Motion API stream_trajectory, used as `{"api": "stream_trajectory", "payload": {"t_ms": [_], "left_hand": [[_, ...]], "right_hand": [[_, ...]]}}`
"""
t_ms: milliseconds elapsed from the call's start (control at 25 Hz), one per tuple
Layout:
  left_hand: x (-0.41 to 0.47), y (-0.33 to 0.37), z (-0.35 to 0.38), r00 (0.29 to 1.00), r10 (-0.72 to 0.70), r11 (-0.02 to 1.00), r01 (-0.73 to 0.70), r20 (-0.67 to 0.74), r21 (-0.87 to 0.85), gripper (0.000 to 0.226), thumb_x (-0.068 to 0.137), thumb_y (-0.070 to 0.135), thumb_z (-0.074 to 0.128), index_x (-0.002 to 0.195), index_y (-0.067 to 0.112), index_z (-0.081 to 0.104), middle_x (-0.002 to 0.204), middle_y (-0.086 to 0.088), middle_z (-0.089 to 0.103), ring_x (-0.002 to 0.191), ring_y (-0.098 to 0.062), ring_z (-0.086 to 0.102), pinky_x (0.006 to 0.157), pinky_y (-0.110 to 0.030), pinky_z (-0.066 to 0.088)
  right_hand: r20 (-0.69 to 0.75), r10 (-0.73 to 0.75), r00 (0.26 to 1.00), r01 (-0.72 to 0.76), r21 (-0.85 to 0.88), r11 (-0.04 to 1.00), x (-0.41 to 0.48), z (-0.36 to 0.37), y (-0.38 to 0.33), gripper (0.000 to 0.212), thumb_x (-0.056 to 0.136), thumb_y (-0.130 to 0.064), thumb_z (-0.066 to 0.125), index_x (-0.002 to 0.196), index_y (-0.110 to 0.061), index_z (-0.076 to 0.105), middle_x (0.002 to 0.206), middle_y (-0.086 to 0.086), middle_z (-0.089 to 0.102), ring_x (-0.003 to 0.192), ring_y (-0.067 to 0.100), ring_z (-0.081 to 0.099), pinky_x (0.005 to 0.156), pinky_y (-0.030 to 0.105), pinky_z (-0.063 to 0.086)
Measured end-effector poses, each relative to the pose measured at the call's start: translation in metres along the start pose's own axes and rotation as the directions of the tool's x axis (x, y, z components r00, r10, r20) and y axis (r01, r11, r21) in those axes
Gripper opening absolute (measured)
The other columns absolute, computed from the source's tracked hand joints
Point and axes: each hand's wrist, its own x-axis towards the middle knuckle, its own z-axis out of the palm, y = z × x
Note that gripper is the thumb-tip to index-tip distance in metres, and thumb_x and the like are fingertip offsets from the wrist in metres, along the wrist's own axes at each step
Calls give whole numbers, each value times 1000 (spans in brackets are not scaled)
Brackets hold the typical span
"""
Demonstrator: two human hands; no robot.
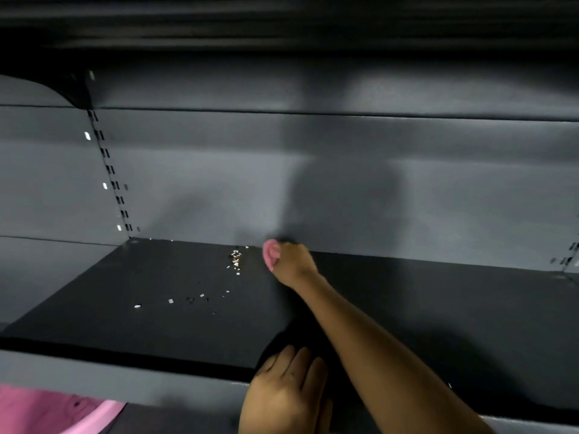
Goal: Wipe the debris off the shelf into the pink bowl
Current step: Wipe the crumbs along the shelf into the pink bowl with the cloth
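My right hand (289, 260) reaches to the back of the dark shelf (423, 296) and grips a small pink cloth (270, 253), pressed where the shelf meets the rear wall. Just left of the cloth lies a small heap of pale debris (235, 260). More bits of debris (188, 299) are scattered toward the shelf's middle left. My left hand (285, 389) rests with fingers spread on the shelf's front edge. The pink bowl (47, 411) shows at the bottom left corner, below the shelf's front lip.
A grey back panel (344, 189) rises behind the shelf. A slotted upright (109, 170) runs down at the left, another (568, 258) at the far right. A shelf overhead (282, 23) limits the height. The grey front lip (125, 380) runs along the near edge.
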Motion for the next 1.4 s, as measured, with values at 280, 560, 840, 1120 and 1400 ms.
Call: {"api": "stream_trajectory", "payload": {"t_ms": [280, 560, 840, 1120, 1400], "left_hand": [[1, 3, -3, 1000, -29, 1000, 29, -1, 2, 19, 66, 29, 52, 81, 19, 45, 63, -2, 60, 65, -15, 39, 57, -23, 34], [-1, 5, -3, 999, -23, 1000, 22, -36, -19, 15, 71, 25, 49, 83, 16, 45, 66, -5, 61, 62, -20, 44, 59, -26, 36], [-3, 5, -7, 999, -28, 998, 30, 40, -50, 9, 72, 21, 47, 72, 13, 52, 63, -5, 53, 58, -24, 47, 60, -28, 33], [-4, -3, -18, 993, 41, 981, -19, 115, -191, 14, 73, 17, 48, 64, 11, 58, 65, -5, 55, 57, -22, 49, 57, -27, 47], [-32, -38, -49, 985, -127, 952, 154, 117, -265, 20, 72, 14, 51, 76, 12, 70, 78, -3, 64, 70, -17, 57, 64, -23, 48]], "right_hand": [[-43, -42, 998, 47, 131, 990, -57, -73, 49, 30, 80, -7, 63, 109, -10, 67, 111, 12, 70, 102, 24, 65, 85, 23, 41], [178, 407, 896, -386, -143, 911, -166, -140, 155, 11, 82, -13, 58, 79, -23, 60, 72, 4, 68, 52, 11, 67, 48, 18, 53], [471, 184, 863, -270, 121, 955, -183, -121, 78, 20, 63, -6, 64, 75, -18, 53, 56, -2, 65, 46, 8, 64, 39, 19, 48], [198, 180, 963, -254, 462, 850, -130, -110, 40, 33, 70, 4, 69, 90, -17, 53, 81, 11, 69, 69, 21, 72, 69, 38, 61], [399, 364, 842, -303, -210, 930, -158, -122, 97, 15, 75, -19, 66, 81, -26, 54, 83, -6, 69, 78, 10, 68, 83, 33, 57]]}}
